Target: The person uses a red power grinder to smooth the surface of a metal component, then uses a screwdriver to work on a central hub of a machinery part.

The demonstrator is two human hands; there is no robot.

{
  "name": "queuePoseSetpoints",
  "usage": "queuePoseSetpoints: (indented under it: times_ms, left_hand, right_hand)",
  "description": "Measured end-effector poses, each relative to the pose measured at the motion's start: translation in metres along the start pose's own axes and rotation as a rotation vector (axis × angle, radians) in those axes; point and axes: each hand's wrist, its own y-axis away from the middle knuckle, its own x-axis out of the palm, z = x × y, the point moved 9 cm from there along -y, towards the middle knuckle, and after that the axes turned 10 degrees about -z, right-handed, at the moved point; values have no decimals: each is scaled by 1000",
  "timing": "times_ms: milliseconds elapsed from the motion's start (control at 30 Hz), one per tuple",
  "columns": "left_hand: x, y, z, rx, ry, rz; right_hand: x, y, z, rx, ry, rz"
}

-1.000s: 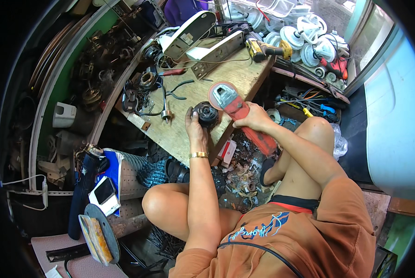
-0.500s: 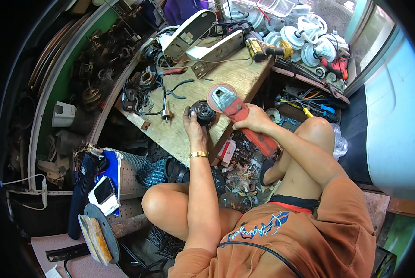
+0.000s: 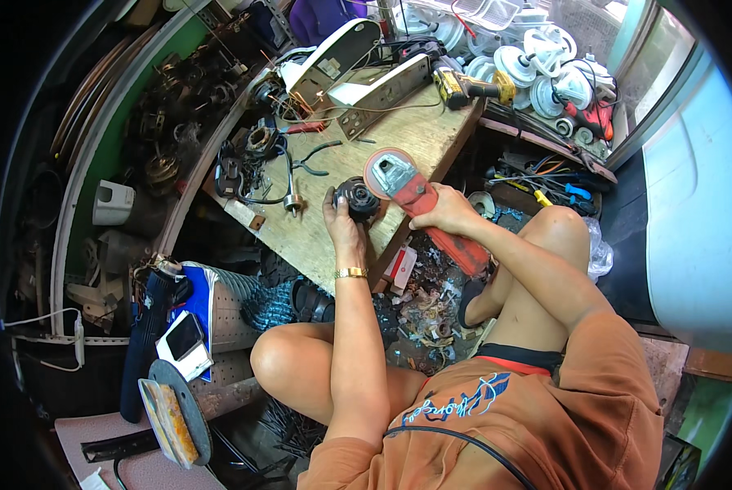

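Observation:
My left hand [image 3: 341,214] is closed around a round, dark, ringed metal part [image 3: 358,198] at the near right of the wooden tabletop [image 3: 301,241]. In my right hand [image 3: 450,210] is a red angle grinder [image 3: 417,198], gripped by its body. Its round disc [image 3: 371,169] is at the far side of the dark part, close to it; whether they touch I cannot tell. Left of my left hand lie a metal shaft piece [image 3: 292,198] and black-handled pliers [image 3: 317,158].
A yellow-black cordless drill [image 3: 464,86] and white housings [image 3: 333,61] sit at the table's far side. White coiled lamps [image 3: 546,69] crowd the back right. Hand tools [image 3: 546,180] fill a bin at right. Debris [image 3: 431,314] litters the floor between my legs.
Thin orange streaks like sparks now show over the clutter at the table's far left. Both hands, the grinder and the dark part stay almost in place.

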Motion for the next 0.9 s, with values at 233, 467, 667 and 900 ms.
queuePoseSetpoints:
  times_ms: [233, 467, 667, 900]
  left_hand:
    - [0, 3, -4, -27, -15, 8]
    - [-14, -11, -4, -81, -301, 88]
    - [-14, -14, -7, -130, -159, 252]
    - [4, -1, -6, -153, -58, 325]
  right_hand:
    - [-1, -1, -1, 10, -2, -6]
    - [-7, -8, -7, 4, -26, -30]
    - [-3, -7, -2, 3, -19, -12]
    - [-3, -6, 1, 18, 7, -18]
